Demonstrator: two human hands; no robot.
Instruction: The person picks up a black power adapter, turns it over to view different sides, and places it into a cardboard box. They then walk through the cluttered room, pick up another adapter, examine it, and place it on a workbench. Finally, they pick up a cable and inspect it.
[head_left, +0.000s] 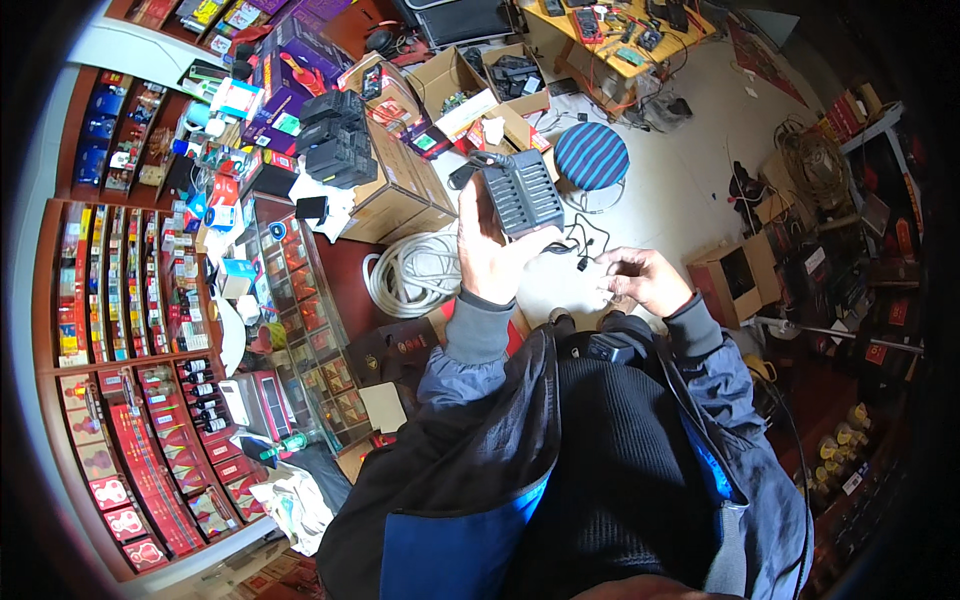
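Observation:
My left hand [488, 250] grips a dark grey multi-slot battery charger [523, 193] by its lower left edge and holds it up, its rows of slots facing me. A black cable [592, 240] with a plug at its end dangles between the charger and my right hand [645, 280]. The fingers of my right hand are pinched together close to that plug; whether anything is between them I cannot make out. Similar dark devices [338, 140] are stacked on a cardboard box [405, 185] to the left.
A round stool with a blue striped seat [591, 156] stands just beyond the charger. Coiled white hose [412, 275] lies left of my left wrist. Open cartons [517, 80] and a wooden workbench [630, 62] with tools are farther off. A glass display case [305, 310] runs along the left.

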